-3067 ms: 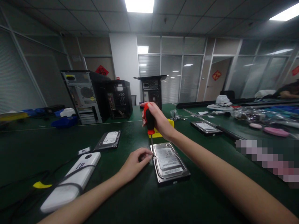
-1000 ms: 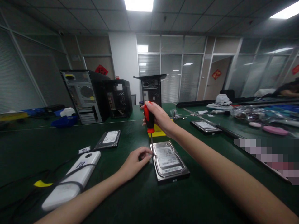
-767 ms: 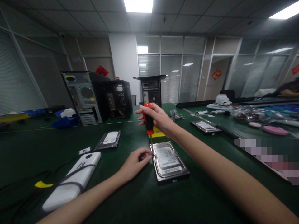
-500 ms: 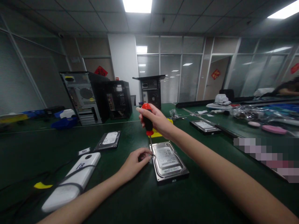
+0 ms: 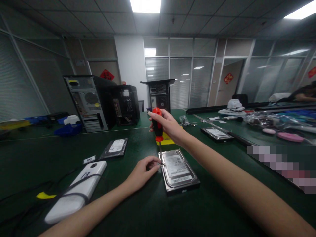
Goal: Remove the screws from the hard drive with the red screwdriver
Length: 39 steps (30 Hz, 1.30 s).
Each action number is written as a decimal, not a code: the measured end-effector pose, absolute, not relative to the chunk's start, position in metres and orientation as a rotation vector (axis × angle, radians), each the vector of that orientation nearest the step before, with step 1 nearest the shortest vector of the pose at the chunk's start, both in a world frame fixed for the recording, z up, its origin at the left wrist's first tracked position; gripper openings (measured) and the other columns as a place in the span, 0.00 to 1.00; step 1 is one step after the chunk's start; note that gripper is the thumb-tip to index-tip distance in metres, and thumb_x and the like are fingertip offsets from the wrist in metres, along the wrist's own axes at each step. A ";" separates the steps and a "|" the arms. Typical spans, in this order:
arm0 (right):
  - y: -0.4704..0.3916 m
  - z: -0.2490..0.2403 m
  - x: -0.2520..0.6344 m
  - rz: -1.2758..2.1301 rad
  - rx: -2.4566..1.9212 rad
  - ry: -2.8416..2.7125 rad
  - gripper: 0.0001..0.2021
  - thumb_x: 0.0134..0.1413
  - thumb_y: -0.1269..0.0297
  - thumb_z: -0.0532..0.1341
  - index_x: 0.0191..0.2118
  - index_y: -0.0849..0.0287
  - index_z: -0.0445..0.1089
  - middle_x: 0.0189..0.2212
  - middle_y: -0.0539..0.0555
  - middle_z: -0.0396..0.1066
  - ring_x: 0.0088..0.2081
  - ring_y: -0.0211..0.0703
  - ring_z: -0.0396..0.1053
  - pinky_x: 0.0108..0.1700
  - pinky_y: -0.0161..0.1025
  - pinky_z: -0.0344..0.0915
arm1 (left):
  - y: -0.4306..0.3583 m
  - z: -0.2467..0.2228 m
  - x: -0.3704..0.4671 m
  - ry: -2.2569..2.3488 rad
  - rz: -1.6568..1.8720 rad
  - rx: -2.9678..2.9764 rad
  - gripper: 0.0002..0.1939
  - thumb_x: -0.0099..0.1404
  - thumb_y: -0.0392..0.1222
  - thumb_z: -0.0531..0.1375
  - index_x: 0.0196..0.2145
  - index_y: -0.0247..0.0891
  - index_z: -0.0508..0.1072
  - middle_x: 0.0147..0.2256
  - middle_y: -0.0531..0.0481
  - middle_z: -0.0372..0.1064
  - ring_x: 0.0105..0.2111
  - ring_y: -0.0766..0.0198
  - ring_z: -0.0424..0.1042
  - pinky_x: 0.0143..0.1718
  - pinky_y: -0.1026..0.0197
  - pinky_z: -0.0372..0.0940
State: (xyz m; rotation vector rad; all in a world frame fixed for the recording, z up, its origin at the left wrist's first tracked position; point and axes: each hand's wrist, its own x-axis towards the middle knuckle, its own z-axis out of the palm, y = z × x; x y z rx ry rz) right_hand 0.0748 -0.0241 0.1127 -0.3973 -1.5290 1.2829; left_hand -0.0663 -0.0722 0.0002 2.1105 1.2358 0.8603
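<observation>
A silver hard drive lies label up on the green table. My right hand is wrapped round the red and black handle of a screwdriver, whose shaft points down to the drive's left edge. At that same edge my left hand has its thumb and index finger pinched together beside the screwdriver's tip; what they hold, if anything, is too small to make out. Behind the drive a yellow tray is partly hidden by my right hand.
A second hard drive lies to the left, a third to the right. A white device with black cables sits at the front left. Computer cases stand behind. Plastic bags and a person's arm are far right.
My right hand has shifted slightly to the right with the top of the screwdriver, and its fingers sit a little differently on the handle. The left hand and the drive look unmoved.
</observation>
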 end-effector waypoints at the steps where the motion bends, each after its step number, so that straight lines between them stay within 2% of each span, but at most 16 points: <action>1: -0.024 0.112 0.075 1.280 -0.387 -1.528 0.18 0.44 0.56 0.65 0.36 0.57 0.57 0.31 0.49 0.65 0.27 0.33 0.65 0.31 0.36 0.68 | -0.072 0.000 -0.066 1.237 0.860 2.111 0.10 0.62 0.40 0.54 0.39 0.37 0.71 0.31 0.51 0.66 0.32 0.63 0.65 0.35 0.63 0.61; 6: -0.027 0.112 0.075 1.268 -0.360 -1.557 0.19 0.44 0.56 0.65 0.36 0.56 0.55 0.25 0.46 0.63 0.23 0.31 0.61 0.30 0.37 0.67 | -0.073 0.002 -0.066 1.241 0.858 2.112 0.10 0.62 0.41 0.54 0.39 0.36 0.71 0.30 0.51 0.66 0.32 0.63 0.65 0.34 0.63 0.60; 10: -0.029 0.115 0.074 1.315 -0.362 -1.549 0.18 0.47 0.50 0.60 0.38 0.56 0.59 0.24 0.46 0.61 0.22 0.32 0.61 0.28 0.36 0.66 | -0.073 0.002 -0.065 1.224 0.858 2.114 0.10 0.62 0.41 0.54 0.39 0.36 0.71 0.30 0.51 0.66 0.32 0.63 0.65 0.34 0.63 0.60; 14: -0.029 0.116 0.075 1.388 -0.369 -1.527 0.22 0.48 0.44 0.56 0.39 0.58 0.63 0.24 0.49 0.61 0.23 0.34 0.62 0.28 0.37 0.66 | -0.073 0.001 -0.065 1.236 0.863 2.114 0.10 0.62 0.41 0.54 0.39 0.36 0.70 0.30 0.51 0.66 0.31 0.63 0.65 0.34 0.63 0.60; 19: -0.026 0.115 0.075 1.339 -0.375 -1.531 0.16 0.48 0.50 0.60 0.34 0.59 0.65 0.27 0.49 0.62 0.24 0.33 0.64 0.30 0.38 0.67 | -0.073 0.001 -0.065 1.240 0.866 2.114 0.10 0.62 0.42 0.54 0.39 0.36 0.71 0.30 0.51 0.66 0.32 0.63 0.65 0.34 0.63 0.60; 22: -0.025 0.115 0.075 1.311 -0.330 -1.534 0.14 0.46 0.55 0.63 0.33 0.59 0.61 0.28 0.49 0.64 0.26 0.34 0.67 0.33 0.38 0.68 | -0.074 0.002 -0.065 1.237 0.872 2.103 0.11 0.62 0.42 0.54 0.39 0.36 0.71 0.30 0.51 0.67 0.31 0.63 0.65 0.34 0.63 0.60; 25: -0.026 0.114 0.075 1.294 -0.319 -1.554 0.17 0.45 0.58 0.65 0.35 0.58 0.57 0.30 0.50 0.68 0.28 0.35 0.70 0.35 0.38 0.69 | -0.074 0.002 -0.065 1.239 0.873 2.104 0.11 0.62 0.42 0.54 0.39 0.36 0.71 0.30 0.51 0.67 0.31 0.63 0.65 0.34 0.63 0.60; 29: -0.028 0.112 0.076 1.271 -0.313 -1.630 0.18 0.47 0.56 0.63 0.36 0.56 0.54 0.27 0.49 0.69 0.25 0.35 0.69 0.31 0.37 0.67 | -0.074 0.002 -0.066 1.235 0.872 2.110 0.11 0.62 0.41 0.54 0.39 0.36 0.71 0.29 0.51 0.66 0.30 0.63 0.65 0.33 0.64 0.60; 34: -0.028 0.111 0.078 1.175 -0.320 -1.676 0.16 0.46 0.54 0.63 0.34 0.57 0.59 0.23 0.45 0.63 0.20 0.31 0.61 0.25 0.34 0.62 | -0.073 -0.001 -0.067 1.224 0.879 2.111 0.11 0.62 0.41 0.54 0.40 0.36 0.71 0.30 0.51 0.66 0.31 0.63 0.65 0.34 0.63 0.60; 37: -0.029 0.113 0.078 1.190 -0.316 -1.670 0.15 0.47 0.52 0.62 0.34 0.57 0.61 0.22 0.45 0.62 0.19 0.31 0.60 0.25 0.34 0.62 | -0.072 -0.002 -0.067 1.217 0.881 2.106 0.10 0.62 0.41 0.54 0.40 0.36 0.71 0.30 0.51 0.66 0.31 0.63 0.65 0.34 0.63 0.60; 39: -0.030 0.114 0.077 1.261 -0.318 -1.652 0.16 0.50 0.48 0.58 0.35 0.57 0.62 0.21 0.46 0.61 0.19 0.32 0.60 0.25 0.34 0.62 | -0.072 -0.002 -0.067 1.210 0.880 2.104 0.10 0.62 0.41 0.54 0.39 0.36 0.71 0.30 0.52 0.66 0.31 0.63 0.65 0.34 0.64 0.59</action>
